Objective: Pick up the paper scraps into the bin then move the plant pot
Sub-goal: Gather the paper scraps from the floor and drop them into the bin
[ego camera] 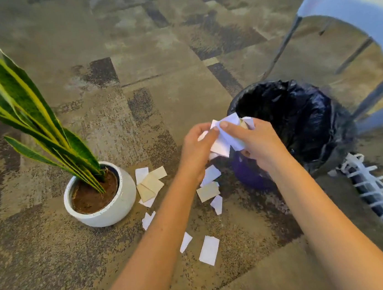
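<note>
White torn paper scraps [226,137] are being pinched in a bunch by left hand [196,147] and right hand [253,141] at the black-bag-lined bin [302,118] rim, more scraps [208,250] lying on carpet [55,255] beside the white round ceramic plant pot [111,206].

The plant [12,89] leaves run off the left edge; the bin [303,127] interior is dark.

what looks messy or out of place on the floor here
Paper scraps lie scattered on the carpet between the white plant pot and the black-lined bin, some touching the pot's side. Both hands, left hand and right hand, hold a bunch of scraps at the bin's rim. Nothing looks damaged.
</note>
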